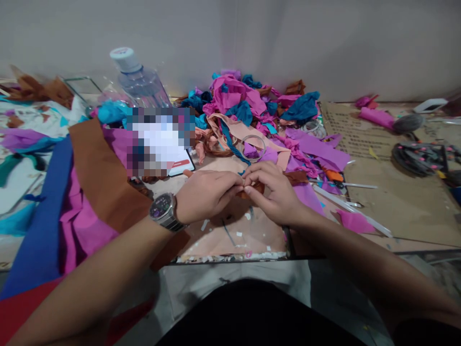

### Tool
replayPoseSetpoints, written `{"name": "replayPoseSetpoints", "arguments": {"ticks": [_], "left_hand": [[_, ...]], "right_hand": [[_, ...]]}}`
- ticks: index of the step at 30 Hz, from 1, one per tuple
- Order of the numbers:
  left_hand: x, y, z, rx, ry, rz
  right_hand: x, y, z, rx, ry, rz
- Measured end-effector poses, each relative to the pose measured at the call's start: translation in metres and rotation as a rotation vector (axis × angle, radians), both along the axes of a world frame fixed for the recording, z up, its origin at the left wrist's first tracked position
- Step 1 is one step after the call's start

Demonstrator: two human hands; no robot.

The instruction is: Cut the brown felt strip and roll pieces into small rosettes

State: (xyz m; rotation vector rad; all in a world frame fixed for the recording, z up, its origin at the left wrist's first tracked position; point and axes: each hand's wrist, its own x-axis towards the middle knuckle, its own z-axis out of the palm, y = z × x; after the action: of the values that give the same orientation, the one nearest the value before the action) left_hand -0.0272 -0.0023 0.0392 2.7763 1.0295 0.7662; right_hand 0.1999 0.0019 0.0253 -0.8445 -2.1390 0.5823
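My left hand, with a watch on its wrist, is closed in a pinch above the middle of the work surface. Its fingertips meet those of my right hand, which is pinched too. Between and just below the fingers shows a piece of brown crepe paper, mostly hidden by them. Directly beyond the hands lie a twisted teal paper strip and a roll of clear tape. A phone with a lit screen, partly blurred out, is past my left hand.
Crumpled pink and teal paper is heaped against the wall. A capped plastic bottle leans at back left. Long brown and blue sheets hang over the front edge. White sticks and cardboard lie right.
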Motion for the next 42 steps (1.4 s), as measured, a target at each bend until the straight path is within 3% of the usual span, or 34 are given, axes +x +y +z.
{"name": "replayPoseSetpoints", "arguments": {"ticks": [6, 13, 18, 30, 37, 42], "left_hand": [[0.002, 0.000, -0.002, 0.023, -0.006, 0.006], [0.002, -0.002, 0.005, -0.280, -0.151, -0.063], [0.003, -0.003, 0.012, -0.417, -0.150, -0.026], [-0.001, -0.001, 0.009, -0.340, -0.011, -0.012], [-0.001, -0.002, 0.016, -0.437, -0.160, -0.098], [-0.001, -0.002, 0.017, -0.460, -0.232, -0.063]], "right_hand": [[-0.001, 0.000, 0.001, -0.054, -0.002, 0.019], [-0.001, 0.002, -0.002, -0.070, 0.002, 0.020], [-0.001, 0.001, -0.003, -0.072, 0.009, 0.023], [-0.003, 0.001, -0.006, -0.071, 0.002, 0.054], [-0.003, 0.001, -0.007, -0.040, -0.029, 0.047], [-0.003, 0.000, -0.006, -0.013, -0.023, 0.047]]}}
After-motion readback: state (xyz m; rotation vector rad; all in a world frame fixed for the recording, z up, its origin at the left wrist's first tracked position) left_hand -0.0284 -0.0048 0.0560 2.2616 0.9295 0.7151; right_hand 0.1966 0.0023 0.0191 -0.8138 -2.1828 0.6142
